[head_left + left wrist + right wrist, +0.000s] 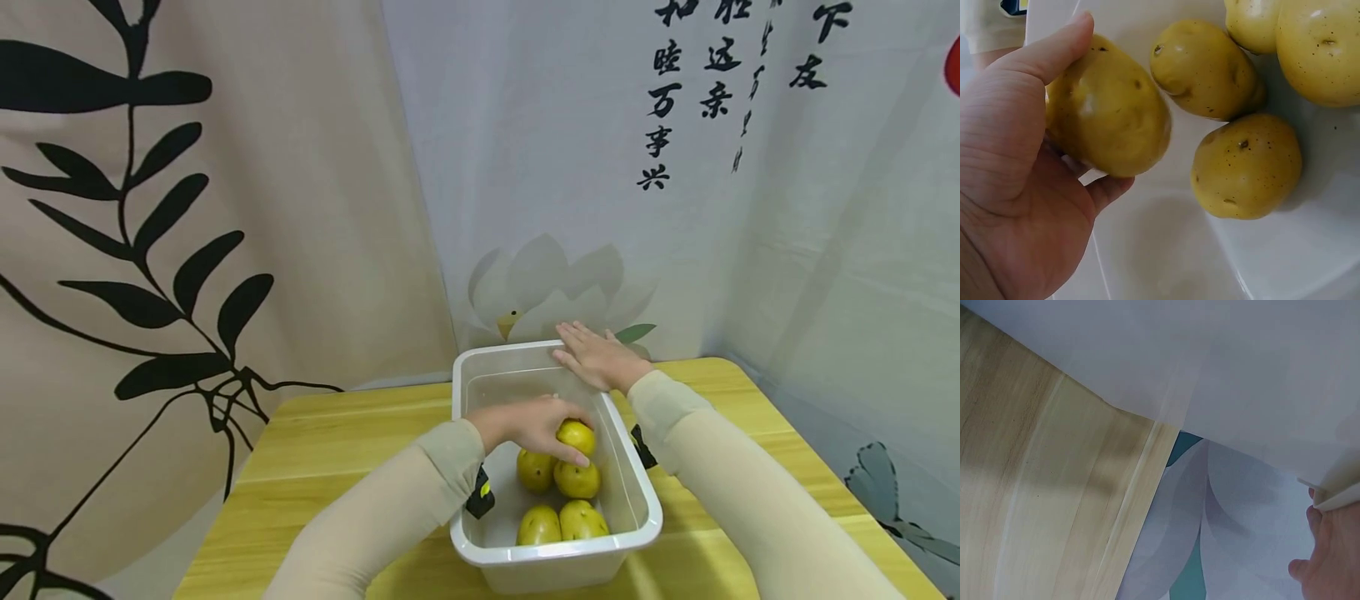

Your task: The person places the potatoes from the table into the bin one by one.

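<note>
Inside a white plastic bin (483, 554), my left hand (536, 425) grips a yellow potato (1110, 109), thumb on one side and fingers around the other. Close by it on the bin floor lie two more potatoes, one smooth potato (1204, 69) and one speckled potato (1247, 165). Another pair, a left potato (538, 526) and a right potato (584, 521), sits against the bin's near wall. My right hand (600, 358) rests on the rim at the far right corner, its fingers stretched out; the right wrist view catches only part of this hand (1335, 556).
The bin stands on a wood-grain table (352, 442). Behind the table hangs a printed curtain (315, 208) with dark leaves and written characters. A dark wrist device (481, 496) sits below the left wrist, and another dark device (643, 447) below the right.
</note>
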Tool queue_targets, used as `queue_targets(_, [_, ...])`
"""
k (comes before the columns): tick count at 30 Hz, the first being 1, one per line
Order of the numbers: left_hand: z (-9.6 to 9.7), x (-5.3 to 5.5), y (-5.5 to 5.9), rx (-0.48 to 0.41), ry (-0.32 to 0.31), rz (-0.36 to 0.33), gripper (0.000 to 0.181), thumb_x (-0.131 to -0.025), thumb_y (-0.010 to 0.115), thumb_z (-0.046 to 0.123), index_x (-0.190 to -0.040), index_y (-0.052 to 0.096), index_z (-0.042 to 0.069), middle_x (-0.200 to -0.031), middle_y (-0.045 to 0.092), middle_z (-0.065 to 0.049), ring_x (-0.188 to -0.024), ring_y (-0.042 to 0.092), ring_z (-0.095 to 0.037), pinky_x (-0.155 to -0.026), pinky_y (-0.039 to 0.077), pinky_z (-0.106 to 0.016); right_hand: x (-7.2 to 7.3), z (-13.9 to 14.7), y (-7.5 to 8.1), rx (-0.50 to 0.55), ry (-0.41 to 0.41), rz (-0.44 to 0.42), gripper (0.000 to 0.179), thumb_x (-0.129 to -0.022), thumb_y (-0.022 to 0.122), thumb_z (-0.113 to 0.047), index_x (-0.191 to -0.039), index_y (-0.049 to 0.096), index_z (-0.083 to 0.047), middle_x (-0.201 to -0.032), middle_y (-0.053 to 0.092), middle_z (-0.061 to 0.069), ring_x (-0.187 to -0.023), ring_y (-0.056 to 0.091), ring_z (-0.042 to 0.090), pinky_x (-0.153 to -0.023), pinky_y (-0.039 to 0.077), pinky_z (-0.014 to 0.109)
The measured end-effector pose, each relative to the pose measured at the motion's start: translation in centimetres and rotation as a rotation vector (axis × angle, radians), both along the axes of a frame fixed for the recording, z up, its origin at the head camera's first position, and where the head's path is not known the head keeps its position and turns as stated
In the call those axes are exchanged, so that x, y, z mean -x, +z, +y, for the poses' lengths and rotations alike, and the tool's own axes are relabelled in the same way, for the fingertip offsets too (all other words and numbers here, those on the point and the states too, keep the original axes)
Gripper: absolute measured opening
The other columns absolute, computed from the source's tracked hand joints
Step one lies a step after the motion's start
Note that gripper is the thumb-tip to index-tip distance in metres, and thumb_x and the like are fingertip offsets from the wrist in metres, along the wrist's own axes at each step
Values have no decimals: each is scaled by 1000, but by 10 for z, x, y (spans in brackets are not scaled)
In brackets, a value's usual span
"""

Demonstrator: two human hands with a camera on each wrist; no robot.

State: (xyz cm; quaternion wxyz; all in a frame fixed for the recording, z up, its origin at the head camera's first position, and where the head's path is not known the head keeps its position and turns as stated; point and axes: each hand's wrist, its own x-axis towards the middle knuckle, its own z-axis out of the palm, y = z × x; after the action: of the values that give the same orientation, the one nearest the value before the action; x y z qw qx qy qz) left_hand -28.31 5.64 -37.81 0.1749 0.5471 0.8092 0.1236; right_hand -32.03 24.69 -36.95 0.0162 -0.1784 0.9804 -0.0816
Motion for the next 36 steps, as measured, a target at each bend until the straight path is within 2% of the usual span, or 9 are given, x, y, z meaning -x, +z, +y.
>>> queue_targets(5, [0, 0, -1, -2, -21, -1, 59, -88, 64, 52, -134, 55, 16, -126, 59, 9, -112, 53, -3, -114, 19, -49, 0, 0, -1, -2, -3, -3, 70, -101, 20, -57, -155, 14, -12, -160, 15, 8, -146, 9, 28, -110, 9, 64])
queue_targets(8, [0, 1, -1, -9, -35, 6, 58, -89, 64, 49, -136, 54, 16, -132, 57, 8, -119, 51, -5, -114, 21, -46, 0, 0, -1, -6, -4, -1, 69, -102, 20, -56, -155, 14, -11, -160, 14, 8, -146, 9, 29, -110, 10, 65])
queue_targets(13, [-1, 1, -1, -2, -27, 15, 59, -88, 66, 47, -138, 53, 17, -138, 52, 6, -129, 44, -10, -110, 31, -32, 0, -1, -1, -16, -6, -3, 69, -102, 21, -54, -155, 11, -12, -160, 13, 8, -146, 8, 29, -110, 10, 64])
queue_targets(16, [-1, 1, 0, -9, -7, 16, 61, -86, 69, 46, -137, 54, 16, -137, 54, 5, -127, 46, -10, -106, 35, -27, 0, -1, -2, -14, -5, -4, 69, -102, 21, -54, -155, 10, -12, -160, 13, 9, -146, 8, 29, -110, 9, 64])
queue_targets(23, [-4, 2, 4, -31, 38, -9, 61, -83, 74, 45, -133, 58, 15, -132, 57, 6, -124, 50, -12, -103, 38, -26, -1, -3, -1, -12, -3, 0, 69, -102, 21, -54, -155, 12, -11, -160, 13, 10, -146, 8, 30, -109, 8, 65])
queue_targets(30, [-13, 2, 16, -27, 70, -41, 61, -85, 72, 44, -134, 57, 12, -133, 57, 4, -122, 50, -9, -102, 39, -25, 1, -4, -2, -20, 6, -2, 71, -101, 19, -57, -155, 12, -12, -160, 12, 8, -146, 9, 29, -110, 11, 64])
queue_targets(33, [-16, 2, 26, -28, 75, -48, 59, -85, 72, 42, -133, 57, 10, -133, 58, 1, -121, 52, -10, -101, 41, -25, 2, -2, -4, -31, 3, 5, 72, -100, 17, -59, -155, 11, -12, -160, 13, 8, -146, 9, 29, -109, 11, 64])
queue_targets(36, [-19, 2, 38, -25, 96, -26, 58, -86, 71, 42, -133, 57, 10, -132, 58, 1, -120, 53, -12, -99, 43, -26, 2, 0, -3, -38, -4, 9, 73, -100, 17, -59, -155, 11, -11, -160, 13, 9, -146, 10, 31, -109, 10, 65])
